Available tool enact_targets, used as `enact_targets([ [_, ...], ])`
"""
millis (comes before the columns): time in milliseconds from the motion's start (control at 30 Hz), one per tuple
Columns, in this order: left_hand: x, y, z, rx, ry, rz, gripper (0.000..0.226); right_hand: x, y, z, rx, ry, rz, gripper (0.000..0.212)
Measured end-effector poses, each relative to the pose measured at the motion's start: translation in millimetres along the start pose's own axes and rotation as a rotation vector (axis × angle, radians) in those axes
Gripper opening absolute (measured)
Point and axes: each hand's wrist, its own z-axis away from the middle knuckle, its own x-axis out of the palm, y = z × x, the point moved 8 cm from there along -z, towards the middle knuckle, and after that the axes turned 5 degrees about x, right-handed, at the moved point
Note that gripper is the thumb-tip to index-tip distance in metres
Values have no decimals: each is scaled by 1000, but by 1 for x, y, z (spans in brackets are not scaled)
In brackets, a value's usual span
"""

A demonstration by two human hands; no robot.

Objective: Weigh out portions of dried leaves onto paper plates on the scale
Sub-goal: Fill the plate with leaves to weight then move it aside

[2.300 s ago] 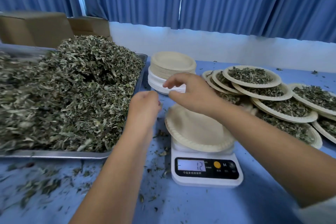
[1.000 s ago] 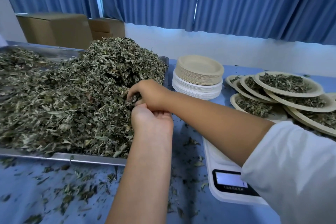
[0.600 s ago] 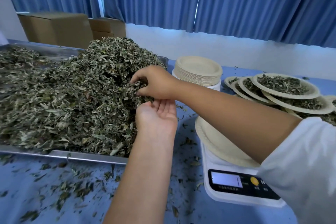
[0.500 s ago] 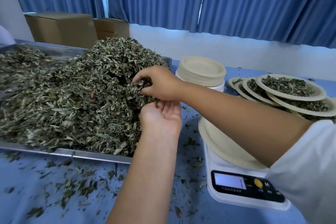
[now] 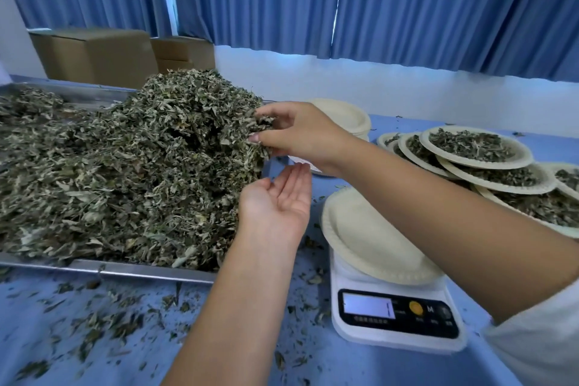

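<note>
A big heap of dried leaves (image 5: pixel 125 166) fills a metal tray (image 5: pixel 131 271) on the left. My right hand (image 5: pixel 300 135) reaches across to the heap's right side, its fingers curled round a clump of leaves. Just below it my left hand (image 5: pixel 279 200) lies palm up with straight fingers, holding nothing. An empty paper plate (image 5: pixel 369 241) sits on the white scale (image 5: pixel 394 320) at the right; my right forearm crosses over part of it.
A stack of empty plates (image 5: pixel 347 117) stands behind my right hand. Several filled plates (image 5: pixel 473 147) overlap at the far right. Loose leaf bits litter the blue table (image 5: pixel 94 329). Cardboard boxes (image 5: pixel 97 53) stand behind the tray.
My right hand left the plate on the scale, went to the heap and has lifted with a clump of leaves. My left hand has turned palm up under it.
</note>
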Motion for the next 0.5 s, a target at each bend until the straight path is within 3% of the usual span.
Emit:
enact_targets([
  [167,8,0,8,19,-31,-30,41,-32,4,35,26,-1,-183,27],
  [500,10,-39,24,-33,-46,-282,38,-89,41,93,85,32,-309,26],
])
